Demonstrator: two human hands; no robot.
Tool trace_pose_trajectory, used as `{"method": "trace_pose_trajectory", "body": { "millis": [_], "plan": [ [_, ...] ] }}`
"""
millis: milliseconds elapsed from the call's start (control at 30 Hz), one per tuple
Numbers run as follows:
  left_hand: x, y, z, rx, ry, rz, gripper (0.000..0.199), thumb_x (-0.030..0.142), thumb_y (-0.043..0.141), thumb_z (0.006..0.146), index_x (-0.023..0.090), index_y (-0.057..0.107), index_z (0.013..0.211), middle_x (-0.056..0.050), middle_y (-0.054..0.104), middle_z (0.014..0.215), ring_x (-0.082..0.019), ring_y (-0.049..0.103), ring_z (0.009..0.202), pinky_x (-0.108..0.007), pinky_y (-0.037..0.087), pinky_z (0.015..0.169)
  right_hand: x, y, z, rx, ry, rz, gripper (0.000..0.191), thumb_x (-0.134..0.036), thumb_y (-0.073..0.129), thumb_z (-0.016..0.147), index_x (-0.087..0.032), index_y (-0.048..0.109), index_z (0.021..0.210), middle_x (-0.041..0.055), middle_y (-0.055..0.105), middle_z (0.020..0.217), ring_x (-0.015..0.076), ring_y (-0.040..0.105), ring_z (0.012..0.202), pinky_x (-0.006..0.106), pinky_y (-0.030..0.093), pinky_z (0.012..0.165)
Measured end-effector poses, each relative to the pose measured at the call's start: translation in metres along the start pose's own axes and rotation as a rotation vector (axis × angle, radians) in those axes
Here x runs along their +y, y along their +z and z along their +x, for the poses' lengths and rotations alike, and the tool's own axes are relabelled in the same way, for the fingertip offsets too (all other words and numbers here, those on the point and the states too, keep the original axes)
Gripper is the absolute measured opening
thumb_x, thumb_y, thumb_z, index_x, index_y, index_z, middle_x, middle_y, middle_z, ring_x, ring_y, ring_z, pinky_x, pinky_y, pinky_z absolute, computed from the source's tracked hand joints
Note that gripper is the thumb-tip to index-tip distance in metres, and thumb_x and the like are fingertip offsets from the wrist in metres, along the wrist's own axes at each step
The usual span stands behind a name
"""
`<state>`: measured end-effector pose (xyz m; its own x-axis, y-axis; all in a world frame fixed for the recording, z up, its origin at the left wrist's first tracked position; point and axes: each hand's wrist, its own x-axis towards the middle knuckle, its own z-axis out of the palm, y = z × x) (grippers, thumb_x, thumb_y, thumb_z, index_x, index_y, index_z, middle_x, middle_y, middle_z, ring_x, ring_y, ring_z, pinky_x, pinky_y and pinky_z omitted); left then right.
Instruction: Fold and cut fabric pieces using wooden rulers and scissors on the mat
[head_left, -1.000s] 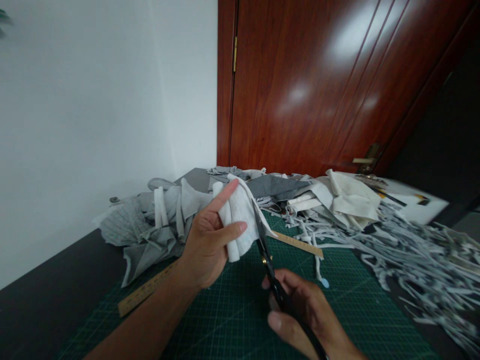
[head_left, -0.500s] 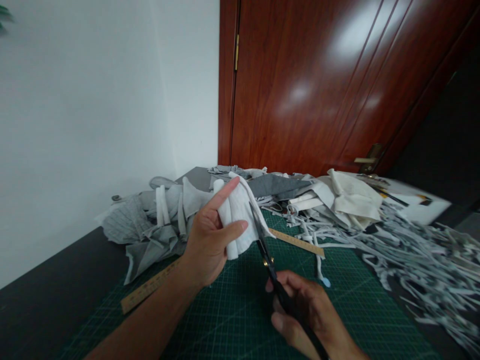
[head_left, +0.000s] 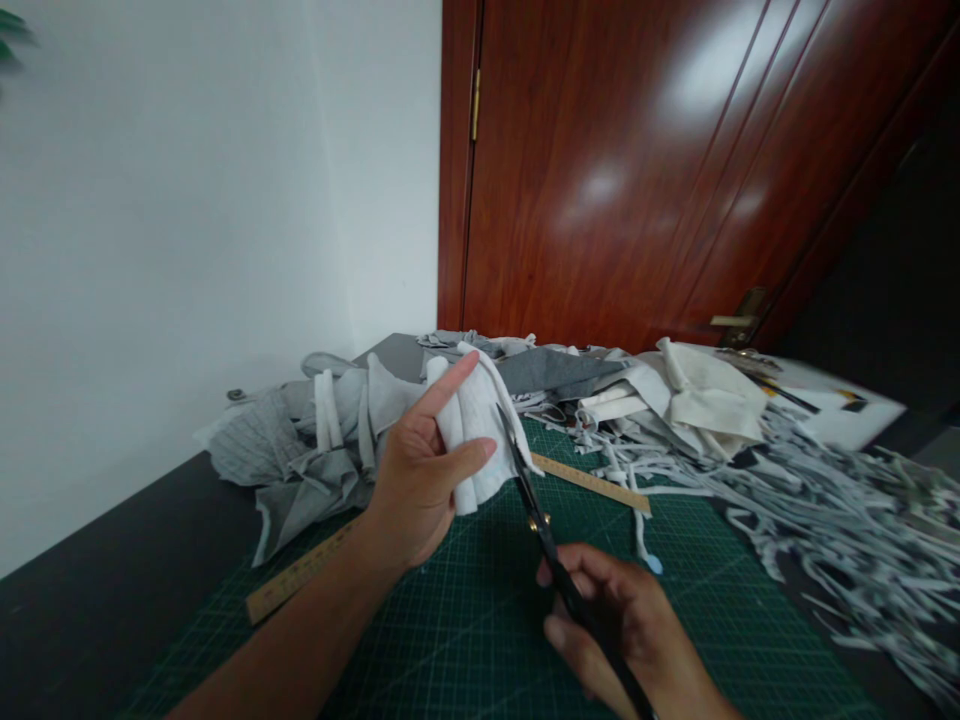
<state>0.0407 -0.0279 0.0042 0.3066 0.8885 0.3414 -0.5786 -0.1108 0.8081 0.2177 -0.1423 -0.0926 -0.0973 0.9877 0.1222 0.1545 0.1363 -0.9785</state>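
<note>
Head view: one head-worn camera, aimed forward and down from the wearer's side.
The left hand (head_left: 412,470) and right hand (head_left: 626,615) are viewed from above and behind, at close range, in the middle and lower picture. The green mat (head_left: 465,620) is seen obliquely beneath them and cropped by the lower edge. Farther off, the white wall (head_left: 187,200) is taken in at upper left, the reddish wooden door (head_left: 585,220) at upper centre and right. The strip heap (head_left: 847,530) is cut by the right edge.
</note>
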Motion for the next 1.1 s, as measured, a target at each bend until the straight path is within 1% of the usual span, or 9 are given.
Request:
{"method": "trace_pose_trajectory", "body": {
  "millis": [133,233,333,467,667,800,900,1000,1100],
  "plan": [
    [0.0001,0.0001,0.0004,0.004,0.004,-0.004,0.092,0.01,0.094,0.063,0.029,0.064,0.148,-0.005,0.077,0.106,-0.014,0.064,0.074,-0.023,0.058,0.064,0.0007,-0.0004,-0.001,-0.009,0.037,-0.001,0.03,-0.047,0.076,0.09,-0.023,0.065,0.104,-0.0072,0.048,0.067,0.009,0.034,0.051,0.022,0.03,0.045],
    [-0.0004,-0.0004,0.0005,0.0,0.002,-0.015,0.089,0.012,0.094,0.065,0.03,0.066,0.146,-0.003,0.075,0.097,-0.014,0.064,0.072,-0.023,0.058,0.062,-0.0011,-0.0003,-0.0016,0.002,0.051,-0.023,0.033,-0.05,0.077,0.09,-0.023,0.065,0.104,-0.0066,0.049,0.067,0.0097,0.036,0.053,0.021,0.032,0.045],
    [-0.001,-0.0013,0.0007,0.0,0.015,-0.016,0.079,0.018,0.093,0.071,0.03,0.067,0.145,-0.002,0.072,0.09,-0.013,0.064,0.069,-0.021,0.058,0.06,-0.004,0.0001,-0.0022,0.011,0.04,-0.044,0.035,-0.053,0.075,0.091,-0.022,0.065,0.104,-0.0064,0.048,0.069,0.0092,0.036,0.052,0.021,0.033,0.045],
    [-0.0017,-0.0031,0.0014,0.029,0.073,0.072,0.073,0.018,0.091,0.072,0.031,0.07,0.141,-0.002,0.074,0.097,-0.013,0.065,0.07,-0.021,0.059,0.06,-0.0058,0.001,-0.0032,0.007,0.01,-0.059,0.035,-0.053,0.075,0.092,-0.022,0.065,0.104,-0.0075,0.047,0.066,0.0077,0.035,0.05,0.021,0.031,0.045],
    [-0.002,-0.0047,0.0019,0.063,0.11,0.182,0.075,0.014,0.086,0.07,0.034,0.07,0.14,-0.002,0.075,0.102,-0.013,0.063,0.067,-0.022,0.059,0.055,-0.0033,0.001,-0.0032,0.014,0.018,-0.025,0.033,-0.051,0.076,0.092,-0.022,0.065,0.104,-0.0082,0.047,0.067,0.0066,0.036,0.048,0.02,0.029,0.044],
    [-0.0015,-0.0032,0.0017,0.063,0.068,0.189,0.081,0.014,0.086,0.067,0.033,0.068,0.144,0.0,0.07,0.083,-0.014,0.061,0.062,-0.024,0.059,0.053,-0.0002,-0.0004,-0.0024,0.007,0.012,0.006,0.031,-0.047,0.079,0.09,-0.022,0.066,0.102,-0.0086,0.045,0.066,0.0068,0.036,0.048,0.021,0.026,0.044],
    [-0.0019,-0.0023,0.0018,0.06,0.045,0.179,0.084,0.013,0.086,0.065,0.032,0.067,0.145,0.001,0.068,0.08,-0.013,0.061,0.061,-0.024,0.058,0.051,0.0026,-0.0008,-0.0022,0.007,-0.044,0.038,0.032,-0.048,0.079,0.089,-0.022,0.067,0.103,-0.0086,0.044,0.065,0.0078,0.035,0.05,0.022,0.025,0.046],
    [-0.0033,-0.0027,0.0015,0.038,0.035,0.179,0.085,0.013,0.086,0.066,0.032,0.066,0.146,0.0,0.069,0.08,-0.014,0.062,0.061,-0.024,0.058,0.051,0.0041,-0.0007,-0.0018,0.004,-0.081,0.063,0.033,-0.049,0.078,0.09,-0.021,0.067,0.104,-0.0082,0.045,0.065,0.0083,0.035,0.052,0.022,0.025,0.048],
    [-0.0044,-0.004,0.0007,0.017,0.032,0.19,0.085,0.013,0.085,0.067,0.032,0.065,0.148,-0.002,0.073,0.088,-0.015,0.064,0.064,-0.026,0.06,0.053,0.0037,-0.0003,-0.0015,0.004,-0.074,0.065,0.032,-0.047,0.079,0.09,-0.021,0.067,0.104,-0.0078,0.047,0.065,0.0079,0.036,0.051,0.023,0.026,0.048]
  ]
}}
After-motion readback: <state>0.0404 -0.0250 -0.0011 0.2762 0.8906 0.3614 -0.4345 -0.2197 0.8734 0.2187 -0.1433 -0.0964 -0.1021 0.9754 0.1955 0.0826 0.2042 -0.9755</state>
